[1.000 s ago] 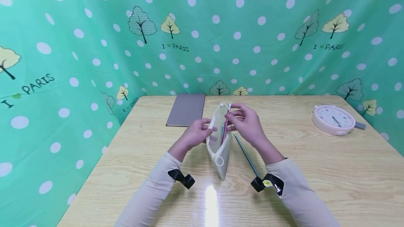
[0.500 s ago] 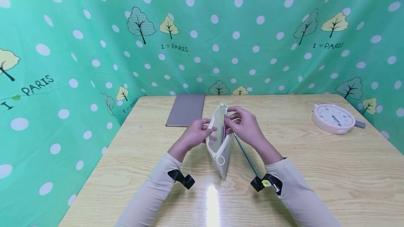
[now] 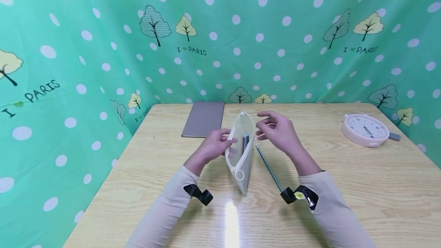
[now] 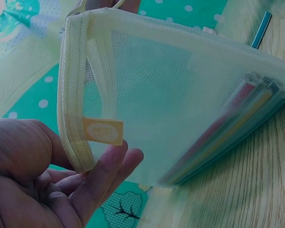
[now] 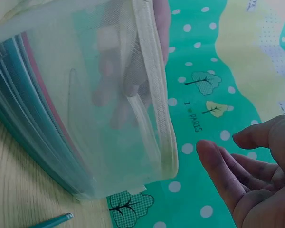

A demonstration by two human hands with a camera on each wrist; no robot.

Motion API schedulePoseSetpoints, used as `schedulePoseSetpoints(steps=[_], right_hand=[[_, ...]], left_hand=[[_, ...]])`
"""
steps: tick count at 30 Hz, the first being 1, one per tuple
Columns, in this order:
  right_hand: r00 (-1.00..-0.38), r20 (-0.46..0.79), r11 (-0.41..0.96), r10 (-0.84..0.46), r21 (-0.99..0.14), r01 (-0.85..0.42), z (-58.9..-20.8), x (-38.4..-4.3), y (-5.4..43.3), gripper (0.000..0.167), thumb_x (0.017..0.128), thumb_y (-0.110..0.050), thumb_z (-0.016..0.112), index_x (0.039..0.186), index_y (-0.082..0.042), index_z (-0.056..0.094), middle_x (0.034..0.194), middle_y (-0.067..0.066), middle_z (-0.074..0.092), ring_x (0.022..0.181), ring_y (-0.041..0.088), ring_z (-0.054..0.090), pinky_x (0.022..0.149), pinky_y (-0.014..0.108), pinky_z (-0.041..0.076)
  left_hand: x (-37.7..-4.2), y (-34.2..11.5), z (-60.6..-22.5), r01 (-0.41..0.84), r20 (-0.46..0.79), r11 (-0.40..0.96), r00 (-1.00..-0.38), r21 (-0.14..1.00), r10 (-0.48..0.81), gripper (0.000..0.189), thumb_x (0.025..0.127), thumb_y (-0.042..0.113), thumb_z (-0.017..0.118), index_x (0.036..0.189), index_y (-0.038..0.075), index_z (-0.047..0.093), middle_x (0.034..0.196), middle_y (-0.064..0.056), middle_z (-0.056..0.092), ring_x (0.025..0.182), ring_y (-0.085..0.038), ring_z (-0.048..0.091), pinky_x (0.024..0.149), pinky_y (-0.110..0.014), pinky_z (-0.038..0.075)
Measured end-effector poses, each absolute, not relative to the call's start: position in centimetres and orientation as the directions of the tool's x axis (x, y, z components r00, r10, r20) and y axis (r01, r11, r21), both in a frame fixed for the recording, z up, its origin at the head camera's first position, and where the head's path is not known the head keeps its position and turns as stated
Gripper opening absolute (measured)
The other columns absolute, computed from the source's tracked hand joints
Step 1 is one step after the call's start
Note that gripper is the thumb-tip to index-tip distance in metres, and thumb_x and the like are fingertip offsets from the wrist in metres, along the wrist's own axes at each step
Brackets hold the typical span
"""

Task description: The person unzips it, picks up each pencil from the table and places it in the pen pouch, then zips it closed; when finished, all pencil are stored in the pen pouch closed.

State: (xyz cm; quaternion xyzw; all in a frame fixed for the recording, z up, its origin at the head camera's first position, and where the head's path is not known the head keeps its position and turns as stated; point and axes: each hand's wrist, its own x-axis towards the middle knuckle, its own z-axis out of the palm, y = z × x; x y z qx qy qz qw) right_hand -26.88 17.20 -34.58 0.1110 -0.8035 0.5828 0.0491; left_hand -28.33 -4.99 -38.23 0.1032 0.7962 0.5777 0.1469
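A white mesh zip pencil case (image 3: pixel 245 171) stands with its mouth spread at the middle of the table. My left hand (image 3: pixel 215 144) pinches its left rim, thumb on one side and fingers on the other; the left wrist view shows this grip beside a small tag (image 4: pixel 104 131). Several pencils (image 3: pixel 244 141) lean inside, seen through the mesh as pink, yellow and dark teal. Just right of the mouth, my right hand (image 3: pixel 277 131) hovers with nothing between its loosely bent fingers. A teal pencil (image 3: pixel 270 169) lies on the table below the right hand.
A grey notebook (image 3: pixel 203 119) lies at the back left of the wooden table (image 3: pixel 138 202). At the right stands a pink round clock (image 3: pixel 365 130), with a small grey object (image 3: pixel 394 136) beside it. A green patterned curtain (image 3: pixel 293 68) hangs behind.
My right hand has lowered a red pencil into the case, let go of it, and moved off to the right. The left hand keeps its hold on the rim.
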Motion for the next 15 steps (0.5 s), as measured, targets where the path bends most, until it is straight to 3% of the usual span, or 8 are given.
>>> schedulePoseSetpoints(steps=[5,10,15], right_hand=[[-0.975,0.189,0.332,-0.12,-0.917,-0.219,-34.2,-27.0,18.5,0.035,0.102,-0.006,0.059,0.134,0.009,0.059,0.11,0.029,0.07,0.084,0.028,0.074,0.073,0.03,0.066],[-0.985,0.064,0.449,-0.162,-0.884,-0.131,-35.1,-28.1,19.4,0.033,0.101,-0.005,0.058,0.129,0.012,0.059,0.103,0.028,0.07,0.075,0.022,0.073,0.069,0.031,0.066],[-0.933,-0.154,0.735,-0.326,-0.662,-0.148,-37.2,-30.4,18.6,0.033,0.097,-0.007,0.065,0.122,0.014,0.062,0.086,0.024,0.071,0.063,0.021,0.07,0.06,0.03,0.064]], left_hand=[[-28.3,-5.0,-38.1,-0.011,-0.116,0.302,-0.936,0.953,0.333,0.043,0.104,-0.002,0.053,0.146,-0.009,0.048,0.124,-0.027,0.07,0.088,-0.034,0.077,0.075,-0.038,0.066],[-28.5,-4.9,-38.1,-0.014,-0.124,0.295,-0.926,0.955,0.357,0.042,0.104,0.002,0.056,0.144,-0.009,0.048,0.123,-0.03,0.069,0.086,-0.033,0.077,0.075,-0.037,0.066],[-28.4,-5.4,-38.2,-0.025,-0.128,0.296,-0.934,0.955,0.333,0.041,0.105,0.002,0.055,0.144,-0.009,0.049,0.125,-0.03,0.068,0.087,-0.033,0.077,0.074,-0.037,0.066]])
